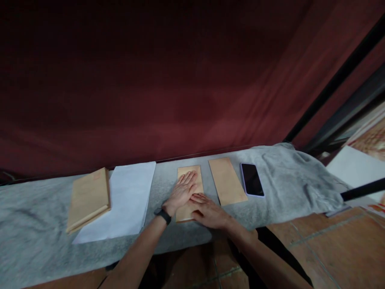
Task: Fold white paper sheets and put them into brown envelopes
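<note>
A brown envelope point(184, 212) lies on the grey cloth in front of me, partly covered by both hands. My left hand point(181, 192), with a dark band on its wrist, rests flat across its upper part, fingers stretched out. Lower down, my right hand point(209, 210) lies on the envelope's right side, its fingers extended and close to the left palm. A second brown envelope point(227, 180) lies flat to the right, apart from my hands. On the left, a stack of brown envelopes point(89, 196) overlaps a pile of white paper point(130, 200).
Right of the second envelope lies a phone point(252, 180) with a purple edge. Grey cloth point(288, 188) covers the narrow bench. A dark red curtain point(180, 100) hangs behind it. A black pole point(337, 80) slants at the right, above a tiled floor point(345, 245).
</note>
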A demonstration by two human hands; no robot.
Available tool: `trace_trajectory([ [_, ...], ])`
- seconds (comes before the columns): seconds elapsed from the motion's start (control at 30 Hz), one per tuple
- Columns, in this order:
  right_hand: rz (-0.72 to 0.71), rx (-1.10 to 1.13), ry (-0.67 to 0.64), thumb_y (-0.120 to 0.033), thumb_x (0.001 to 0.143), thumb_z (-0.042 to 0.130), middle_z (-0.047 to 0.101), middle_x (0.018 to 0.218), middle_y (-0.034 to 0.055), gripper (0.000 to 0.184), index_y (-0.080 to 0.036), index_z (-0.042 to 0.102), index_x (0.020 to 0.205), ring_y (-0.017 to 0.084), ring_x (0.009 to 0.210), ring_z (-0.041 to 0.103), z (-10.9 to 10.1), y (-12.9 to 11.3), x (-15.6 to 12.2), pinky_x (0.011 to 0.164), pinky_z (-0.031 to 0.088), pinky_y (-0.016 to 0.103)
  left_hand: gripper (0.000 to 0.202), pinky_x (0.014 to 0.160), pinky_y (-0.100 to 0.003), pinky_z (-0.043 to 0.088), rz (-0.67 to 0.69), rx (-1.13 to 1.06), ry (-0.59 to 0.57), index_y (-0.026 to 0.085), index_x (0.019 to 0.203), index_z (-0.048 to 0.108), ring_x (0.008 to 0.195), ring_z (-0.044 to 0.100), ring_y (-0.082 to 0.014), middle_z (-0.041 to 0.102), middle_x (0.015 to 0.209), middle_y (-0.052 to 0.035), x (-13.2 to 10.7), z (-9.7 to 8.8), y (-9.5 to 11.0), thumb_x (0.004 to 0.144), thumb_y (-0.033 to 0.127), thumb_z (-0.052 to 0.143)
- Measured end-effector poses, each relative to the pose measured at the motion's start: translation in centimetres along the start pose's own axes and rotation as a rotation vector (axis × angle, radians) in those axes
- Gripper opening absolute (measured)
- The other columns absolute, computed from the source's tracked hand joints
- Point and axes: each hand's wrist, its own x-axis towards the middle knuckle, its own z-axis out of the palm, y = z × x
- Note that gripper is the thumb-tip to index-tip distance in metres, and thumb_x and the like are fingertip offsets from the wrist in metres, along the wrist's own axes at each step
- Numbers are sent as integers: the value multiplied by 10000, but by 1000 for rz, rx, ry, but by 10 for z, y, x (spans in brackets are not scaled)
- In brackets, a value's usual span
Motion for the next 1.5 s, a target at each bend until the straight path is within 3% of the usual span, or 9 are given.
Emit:
trace_trajectory([
  [0.13, 4, 269, 70, -174, 912, 589, 767, 1169, 38, 239, -248, 766, 1054, 196, 1139, 687, -9, 3, 4, 1051, 500, 356, 591, 1283, -416, 72, 26, -16, -23, 190, 1559, 389, 1550, 244, -224, 326, 1657, -85, 30, 1, -5, 1014, 415, 349],
  [0.23, 8, 378, 82, -207, 912, 598, 791, 990, 26, 187, -230, 782, 929, 196, 956, 726, -10, 4, 6, 928, 538, 328, 607, 1285, -412, 56, 31, 38, -39, 157, 1575, 348, 1561, 206, -216, 282, 1672, -93, 36, 5, -2, 1019, 398, 315],
  [0.5, 103, 586, -46, -351, 905, 635, 684, 669, -46, 223, -234, 778, 781, 125, 629, 597, -15, 8, 5, 634, 504, 228, 595, 1284, -422, 91, 82, 50, -81, 152, 1578, 319, 1567, 174, -199, 263, 1677, -105, 4, 13, 12, 1033, 389, 300],
  [0.67, 131, 766, -20, -500, 847, 695, 713, 724, -24, 306, -231, 768, 722, 156, 700, 641, -18, 12, 4, 718, 541, 274, 741, 1283, -424, 94, 119, 75, -179, 121, 1594, 273, 1575, 137, -233, 206, 1688, -140, -19, 8, 23, 946, 415, 481],
  [0.83, 271, 876, 219, -556, 851, 648, 771, 877, 14, 359, -219, 771, 870, 193, 841, 701, -15, 23, 10, 892, 552, 351, 609, 1288, -426, 99, 58, 21, -112, 180, 1584, 321, 1563, 192, -202, 277, 1672, -100, -37, 14, 36, 1011, 382, 373],
  [1.0, 322, 571, 371, -443, 957, 478, 769, 1062, 76, 367, -203, 750, 1016, 214, 1022, 705, -7, 32, 15, 998, 529, 393, 622, 1290, -429, 77, 46, 11, -186, 153, 1575, 328, 1559, 209, -205, 279, 1667, -121, -57, 16, 49, 1041, 472, 333],
  [1.2, 178, 87, 231, -266, 1007, 396, 626, 1424, 97, 383, -205, 699, 1233, 208, 1367, 533, 6, 29, 24, 1192, 376, 449, 560, 1293, -445, 48, 112, 17, -212, 191, 1520, 423, 1536, 279, -229, 422, 1606, -105, -82, 8, 71, 1032, 464, 399],
  [1.3, 183, -141, 178, -268, 1028, 384, 509, 1547, 93, 430, -217, 587, 1403, 225, 1451, 438, 11, 31, 31, 1228, 296, 503, 557, 1291, -473, 34, 113, 4, -223, 211, 1484, 471, 1535, 280, -266, 458, 1583, -100, -88, 5, 80, 1005, 493, 458],
  [1.5, 273, -305, 176, -345, 1036, 397, 353, 1630, 121, 535, -178, 420, 1544, 259, 1510, 342, 16, 44, 47, 1255, 204, 503, 714, 1285, -474, 24, 132, -71, -296, 191, 1589, 304, 1563, 195, -275, 291, 1665, -115, -96, 2, 81, 991, 549, 460],
])
